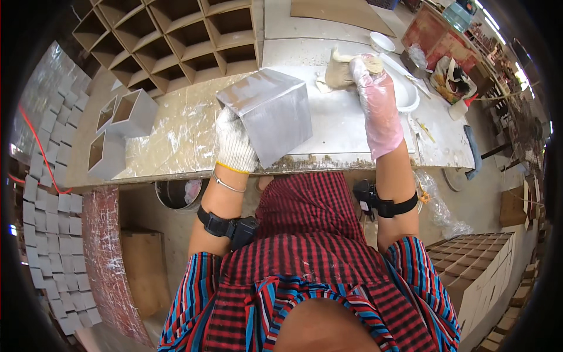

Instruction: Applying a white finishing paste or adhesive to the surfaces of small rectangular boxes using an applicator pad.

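Box: grey, squarish (278, 117), raised in front of the body over the near edge of the table (193, 132), tilted with one corner downward; brown patches show through the grey on its upper face.
Left hand: white knit glove with yellow cuff (234, 141); closed on the box at its left edge, fingertips partly hidden by it.
Right hand: pink plastic glove (381, 105); well apart from the box, fingers bent and gripping the cloth; exact fingertip contact cannot be made out.
Cloth: beige, crumpled (339, 75), to the right of the box, over the table's white part.
Tray: white, rounded (414, 98), just beyond the right hand, partly covered by it.
Bowl: small, white (382, 48), farther back than the tray.
Bottle: white, red tip (457, 110), at the table's right side.
Small boxes: three, grey, open (142, 114), grouped on the table's left side.
Grid: brown compartments (257, 35), at the back left of the table.
Bucket: dark (166, 198), below the table's front edge, left of the legs.
Stack: many grey pieces (64, 234), far left.
Cord: red (35, 138), across the stack.
Apron: red and black check (305, 252), over striped sleeves (196, 293).
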Action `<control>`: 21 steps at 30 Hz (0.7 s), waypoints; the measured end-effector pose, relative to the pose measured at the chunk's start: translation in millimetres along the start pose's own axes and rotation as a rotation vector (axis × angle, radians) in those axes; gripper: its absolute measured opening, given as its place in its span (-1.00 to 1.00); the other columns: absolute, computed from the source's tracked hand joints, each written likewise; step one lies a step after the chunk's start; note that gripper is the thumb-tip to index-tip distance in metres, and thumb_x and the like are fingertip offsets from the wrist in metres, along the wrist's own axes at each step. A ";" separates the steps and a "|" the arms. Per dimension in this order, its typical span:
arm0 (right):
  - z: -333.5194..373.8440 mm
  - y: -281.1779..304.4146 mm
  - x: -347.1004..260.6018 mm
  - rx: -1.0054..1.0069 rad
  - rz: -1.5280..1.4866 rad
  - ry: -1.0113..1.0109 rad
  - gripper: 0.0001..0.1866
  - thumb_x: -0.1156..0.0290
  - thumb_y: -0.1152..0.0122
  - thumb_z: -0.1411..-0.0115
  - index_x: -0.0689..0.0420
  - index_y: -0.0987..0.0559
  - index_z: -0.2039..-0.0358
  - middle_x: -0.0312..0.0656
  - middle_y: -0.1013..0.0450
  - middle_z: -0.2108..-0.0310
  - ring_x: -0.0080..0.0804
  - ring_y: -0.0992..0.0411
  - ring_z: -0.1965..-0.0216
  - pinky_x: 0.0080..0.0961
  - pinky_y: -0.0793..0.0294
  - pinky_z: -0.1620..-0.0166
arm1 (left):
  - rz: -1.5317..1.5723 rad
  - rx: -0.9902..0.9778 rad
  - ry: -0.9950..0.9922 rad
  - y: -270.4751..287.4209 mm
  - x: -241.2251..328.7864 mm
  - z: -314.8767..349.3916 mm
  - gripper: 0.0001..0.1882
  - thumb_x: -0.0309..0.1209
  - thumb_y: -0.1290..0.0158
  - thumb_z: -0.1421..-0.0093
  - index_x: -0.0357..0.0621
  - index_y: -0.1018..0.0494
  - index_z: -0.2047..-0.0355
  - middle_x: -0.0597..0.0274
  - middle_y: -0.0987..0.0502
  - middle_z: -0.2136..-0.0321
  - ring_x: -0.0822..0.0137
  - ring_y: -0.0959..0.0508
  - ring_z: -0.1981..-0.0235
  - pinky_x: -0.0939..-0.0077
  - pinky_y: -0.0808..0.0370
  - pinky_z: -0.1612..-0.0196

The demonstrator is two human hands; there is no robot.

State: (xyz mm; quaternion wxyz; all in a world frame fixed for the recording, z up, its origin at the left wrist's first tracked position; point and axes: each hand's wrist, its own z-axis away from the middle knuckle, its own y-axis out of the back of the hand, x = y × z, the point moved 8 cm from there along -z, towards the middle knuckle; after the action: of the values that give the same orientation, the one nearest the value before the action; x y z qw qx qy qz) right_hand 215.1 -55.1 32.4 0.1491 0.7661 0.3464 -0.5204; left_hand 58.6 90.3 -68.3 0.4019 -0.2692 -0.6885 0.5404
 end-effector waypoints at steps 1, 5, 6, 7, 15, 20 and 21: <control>0.4 0.4 2.0 0.008 -0.034 -0.010 -0.73 0.23 -0.10 -0.15 0.18 -0.44 0.29 -0.34 -0.40 0.46 -0.63 -0.31 0.41 -0.64 -0.30 0.34 | -0.022 -0.031 0.017 0.9 0.2 0.4 -0.55 -0.22 0.31 -0.25 -0.26 -0.21 -0.03 -0.11 -0.30 0.00 -0.01 -0.35 0.00 0.11 -0.29 -0.08; 7.2 -8.8 21.5 0.056 -0.101 -0.002 -0.73 0.25 -0.13 -0.12 0.20 -0.41 0.31 -0.32 -0.35 0.47 -0.53 -0.30 0.41 -0.60 -0.31 0.28 | 0.022 -0.110 0.061 -11.2 -4.8 1.5 -0.55 -0.24 0.30 -0.24 -0.27 -0.20 -0.04 -0.09 -0.29 -0.03 -0.01 -0.31 -0.04 0.11 -0.27 -0.10; 13.3 -18.4 33.3 0.031 -0.106 0.024 -0.74 0.28 -0.14 -0.11 0.21 -0.41 0.31 -0.31 -0.35 0.46 -0.52 -0.30 0.40 -0.59 -0.31 0.27 | 0.058 -0.126 0.071 -11.4 -6.5 1.7 -0.55 -0.24 0.29 -0.24 -0.26 -0.19 -0.05 -0.09 -0.28 -0.03 -0.01 -0.30 -0.05 0.11 -0.27 -0.10; 18.9 -25.2 38.8 0.018 -0.105 0.044 -0.74 0.31 -0.15 -0.10 0.21 -0.40 0.30 -0.30 -0.35 0.45 -0.52 -0.30 0.38 -0.59 -0.31 0.25 | 0.099 -0.136 0.094 -12.8 -11.6 -0.7 -0.54 -0.24 0.29 -0.24 -0.26 -0.19 -0.06 -0.09 -0.28 -0.03 0.00 -0.30 -0.05 0.11 -0.27 -0.10; 44.0 -50.7 30.7 -0.154 0.172 0.309 -0.70 0.53 -0.19 0.03 0.15 -0.41 0.23 -0.19 -0.39 0.33 -0.37 -0.34 0.25 -0.48 -0.32 0.15 | 0.060 -0.079 0.081 -24.3 -18.2 -0.3 -0.52 -0.23 0.27 -0.23 -0.26 -0.15 -0.08 -0.08 -0.24 -0.07 0.02 -0.27 -0.08 0.12 -0.22 -0.13; 71.5 -55.9 -18.5 -0.049 0.504 0.806 -0.63 0.61 -0.13 0.13 0.12 -0.44 0.22 -0.07 -0.42 0.28 -0.11 -0.36 0.18 -0.30 -0.35 0.09 | 0.061 -0.150 0.072 -42.7 -21.0 7.6 -0.53 -0.22 0.27 -0.22 -0.28 -0.20 -0.05 -0.07 -0.30 -0.02 0.04 -0.33 -0.03 0.16 -0.27 -0.11; 79.0 -70.2 -21.5 -0.159 0.517 0.856 -0.62 0.61 -0.13 0.15 0.11 -0.44 0.22 -0.06 -0.41 0.24 -0.09 -0.35 0.14 -0.27 -0.34 0.07 | 0.052 -0.134 0.075 -42.4 -21.9 6.9 -0.52 -0.22 0.26 -0.22 -0.29 -0.22 -0.04 -0.06 -0.33 0.00 0.05 -0.35 -0.01 0.18 -0.28 -0.09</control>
State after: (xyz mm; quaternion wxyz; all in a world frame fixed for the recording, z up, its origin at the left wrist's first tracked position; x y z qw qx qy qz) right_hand 107.3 -59.5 28.3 0.1757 0.9577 0.2141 -0.0779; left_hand 67.1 57.5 -34.0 0.3944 -0.3334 -0.7002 0.4929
